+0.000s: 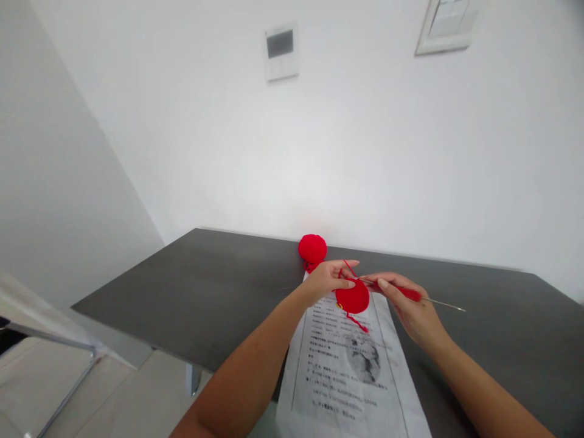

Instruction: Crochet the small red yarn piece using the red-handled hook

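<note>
Between thumb and fingers, my left hand [326,283] pinches the upper left edge of a round red crochet piece [353,298]. A strand of red yarn runs over its raised forefinger. A short yarn tail [357,321] hangs from the piece, and a small yellow marker [339,306] sits at its lower left edge. My right hand [413,304] is closed around the red handle of a crochet hook [410,294]. The hook's thin metal tip meets the top right edge of the piece; its other metal end sticks out to the right. Behind my left hand rests a red yarn ball [312,248].
Under my hands a printed sheet [342,389] with text and a picture lies on the dark grey table [182,292]. The table's back edge meets a white wall [228,152] with a wall panel [280,52]. A chair's metal frame [68,389] stands at lower left.
</note>
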Motion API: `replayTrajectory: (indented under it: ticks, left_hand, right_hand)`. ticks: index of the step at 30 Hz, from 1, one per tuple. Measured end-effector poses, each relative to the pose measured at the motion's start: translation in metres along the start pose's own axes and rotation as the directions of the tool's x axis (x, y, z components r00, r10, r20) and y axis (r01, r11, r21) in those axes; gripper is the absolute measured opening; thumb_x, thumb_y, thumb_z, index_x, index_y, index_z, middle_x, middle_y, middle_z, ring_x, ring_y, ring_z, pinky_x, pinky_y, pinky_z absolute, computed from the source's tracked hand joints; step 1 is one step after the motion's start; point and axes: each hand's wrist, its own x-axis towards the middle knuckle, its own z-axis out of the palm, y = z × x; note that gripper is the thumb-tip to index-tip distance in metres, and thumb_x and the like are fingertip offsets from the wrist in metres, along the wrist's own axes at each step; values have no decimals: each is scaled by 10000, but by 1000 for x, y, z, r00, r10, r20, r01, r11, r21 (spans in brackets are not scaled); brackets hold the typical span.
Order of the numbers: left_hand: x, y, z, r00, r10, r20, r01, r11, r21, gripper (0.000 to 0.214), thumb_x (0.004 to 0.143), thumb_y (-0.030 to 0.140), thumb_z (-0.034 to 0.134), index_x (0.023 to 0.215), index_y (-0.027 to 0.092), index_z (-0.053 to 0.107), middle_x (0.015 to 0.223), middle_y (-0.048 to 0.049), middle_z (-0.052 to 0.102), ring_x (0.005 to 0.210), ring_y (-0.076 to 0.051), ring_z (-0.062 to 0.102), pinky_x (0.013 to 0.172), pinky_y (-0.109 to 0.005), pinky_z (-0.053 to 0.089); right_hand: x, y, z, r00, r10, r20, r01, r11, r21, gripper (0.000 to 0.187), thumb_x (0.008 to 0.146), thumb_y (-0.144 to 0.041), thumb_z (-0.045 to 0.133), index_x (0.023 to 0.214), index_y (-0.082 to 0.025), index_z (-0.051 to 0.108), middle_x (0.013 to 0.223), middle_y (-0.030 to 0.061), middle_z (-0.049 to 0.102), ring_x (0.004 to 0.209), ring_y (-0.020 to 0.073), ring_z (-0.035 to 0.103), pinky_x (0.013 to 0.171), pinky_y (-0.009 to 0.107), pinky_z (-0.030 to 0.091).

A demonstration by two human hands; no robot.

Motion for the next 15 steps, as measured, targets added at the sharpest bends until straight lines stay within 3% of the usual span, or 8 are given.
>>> replayTrajectory:
  ticks: [15]
  left_hand:
    - [-1, 2, -5, 1000, -19, 8, 19, 996, 83, 438, 584, 197, 739, 1019, 149, 715, 705, 9, 589, 641, -86, 520, 666, -245, 366]
  right_hand:
    - [2, -14, -7, 987, 33, 158, -49, 994, 97, 257, 764, -461, 709, 764, -204, 725, 915, 85, 749, 892, 248, 688, 867, 384, 535]
